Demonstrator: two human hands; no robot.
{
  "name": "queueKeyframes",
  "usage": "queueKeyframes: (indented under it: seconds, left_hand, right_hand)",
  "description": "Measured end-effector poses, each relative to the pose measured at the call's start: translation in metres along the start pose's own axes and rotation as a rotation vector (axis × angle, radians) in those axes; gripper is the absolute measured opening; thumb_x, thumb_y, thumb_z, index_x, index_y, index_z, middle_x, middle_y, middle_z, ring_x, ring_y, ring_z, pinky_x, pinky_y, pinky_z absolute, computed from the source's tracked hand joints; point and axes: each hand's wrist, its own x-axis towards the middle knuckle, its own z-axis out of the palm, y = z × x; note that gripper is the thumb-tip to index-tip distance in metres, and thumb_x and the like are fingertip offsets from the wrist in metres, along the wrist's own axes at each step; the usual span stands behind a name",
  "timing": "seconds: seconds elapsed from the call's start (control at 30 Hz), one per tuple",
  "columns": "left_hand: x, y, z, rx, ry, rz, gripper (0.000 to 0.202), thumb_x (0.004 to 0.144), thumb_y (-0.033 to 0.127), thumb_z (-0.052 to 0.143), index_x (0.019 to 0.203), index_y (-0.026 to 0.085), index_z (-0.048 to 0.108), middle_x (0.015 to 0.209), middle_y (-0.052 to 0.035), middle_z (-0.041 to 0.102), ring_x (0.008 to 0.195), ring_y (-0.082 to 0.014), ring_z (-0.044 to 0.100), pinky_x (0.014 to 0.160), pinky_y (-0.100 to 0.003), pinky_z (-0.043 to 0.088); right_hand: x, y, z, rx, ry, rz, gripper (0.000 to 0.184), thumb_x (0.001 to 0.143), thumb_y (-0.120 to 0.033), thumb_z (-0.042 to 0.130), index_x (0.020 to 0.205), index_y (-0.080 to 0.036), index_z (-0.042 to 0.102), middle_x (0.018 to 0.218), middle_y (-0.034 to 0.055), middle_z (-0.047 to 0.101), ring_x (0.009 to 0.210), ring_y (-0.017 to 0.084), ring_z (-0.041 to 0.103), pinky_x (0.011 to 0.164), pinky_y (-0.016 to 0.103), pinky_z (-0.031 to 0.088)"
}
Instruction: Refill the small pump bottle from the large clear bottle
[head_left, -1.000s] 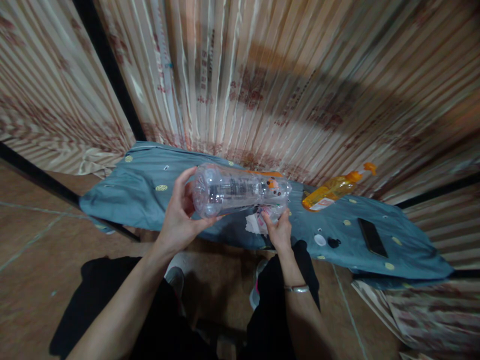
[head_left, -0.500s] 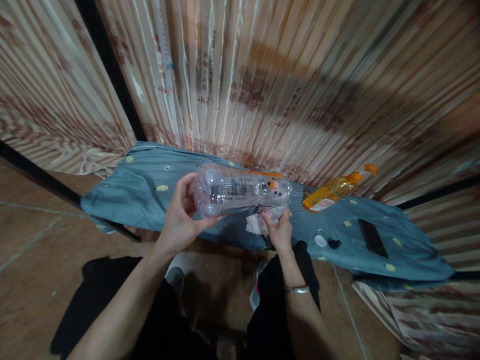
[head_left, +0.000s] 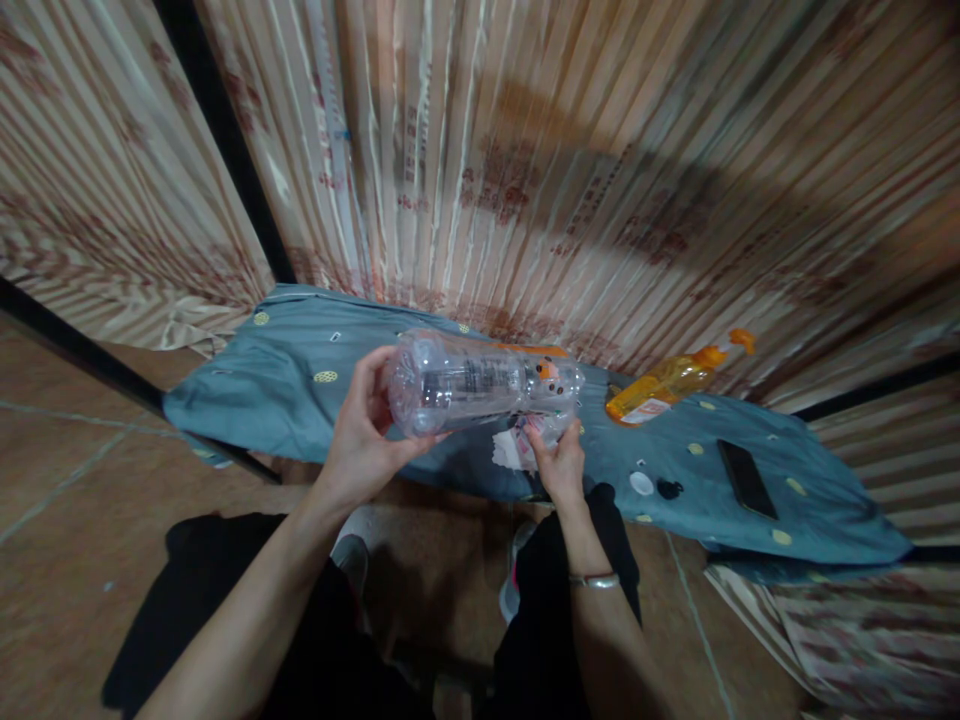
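A clear plastic bottle [head_left: 480, 378] with dark print and an orange patch lies sideways in the air above the blue cloth. Around its broad base on the left, my left hand [head_left: 369, 425] is closed, thumb beneath and fingers behind. My right hand [head_left: 559, 462] grips the other end from below, its far fingers hidden by the bottle. Close to the right thumb is a torn white and pink piece [head_left: 514, 449]; whether it hangs from the bottle or lies on the cloth I cannot tell.
On the blue cloth [head_left: 292, 400] at the right lie an orange pump bottle [head_left: 664, 388], a white round lid [head_left: 641, 483], a small black object [head_left: 669, 488] and a black phone [head_left: 746, 478]. A pleated curtain [head_left: 495, 180] hangs behind. Dark poles [head_left: 225, 140] stand at left.
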Motion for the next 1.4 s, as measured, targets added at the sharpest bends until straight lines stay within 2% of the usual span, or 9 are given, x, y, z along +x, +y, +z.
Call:
queueKeyframes:
  seconds: [0.2,0.57,0.87,1.1,1.4]
  left_hand:
    - [0.0006,0.0004,-0.0004,0.018,0.006,0.005,0.088,0.051,0.027,0.096,0.126,0.025,0.049,0.125,-0.0070,0.062,0.112,-0.0236,0.065,0.087,-0.031,0.060]
    - [0.0003,-0.0017,-0.0007,0.014,-0.001,0.020,0.087,0.053,0.031,0.096,0.126,0.027,0.049,0.128,-0.0074,0.061,0.115,-0.0249,0.065,0.088,-0.033,0.060]
    - [0.0010,0.0013,-0.0011,0.015,-0.009,0.029,0.084,0.054,0.025,0.095,0.125,0.027,0.050,0.126,-0.0058,0.061,0.112,-0.0216,0.065,0.086,-0.028,0.060]
    - [0.0011,-0.0008,-0.0021,0.048,-0.009,0.048,0.086,0.054,0.030,0.095,0.126,0.026,0.049,0.127,-0.0073,0.062,0.115,-0.0244,0.064,0.089,-0.032,0.059]
    - [0.0010,-0.0012,-0.0036,0.046,-0.022,0.052,0.087,0.053,0.023,0.095,0.127,0.027,0.050,0.129,-0.0066,0.061,0.116,-0.0230,0.063,0.090,-0.030,0.059]
  right_hand:
    - [-0.0003,0.0000,0.0004,0.002,-0.004,-0.001,0.065,0.073,-0.070,0.058,0.112,-0.020,0.047,0.098,0.0140,0.072,0.093,0.034,0.069,0.081,0.044,0.052]
    - [0.0004,0.0020,0.0012,0.010,0.006,-0.007,0.064,0.073,-0.071,0.059,0.112,-0.021,0.047,0.097,0.0129,0.072,0.091,0.034,0.070,0.077,0.041,0.052]
    - [0.0003,0.0009,0.0012,0.008,0.006,0.012,0.065,0.072,-0.069,0.061,0.112,-0.020,0.047,0.097,0.0137,0.072,0.089,0.034,0.070,0.077,0.042,0.052]
    - [-0.0002,0.0010,0.0007,0.008,0.011,-0.013,0.064,0.073,-0.070,0.060,0.111,-0.020,0.047,0.096,0.0133,0.072,0.089,0.034,0.070,0.077,0.042,0.052]
    - [0.0006,0.0039,0.0020,0.022,0.016,-0.028,0.064,0.073,-0.069,0.060,0.111,-0.020,0.047,0.097,0.0137,0.072,0.089,0.034,0.070,0.078,0.043,0.053]
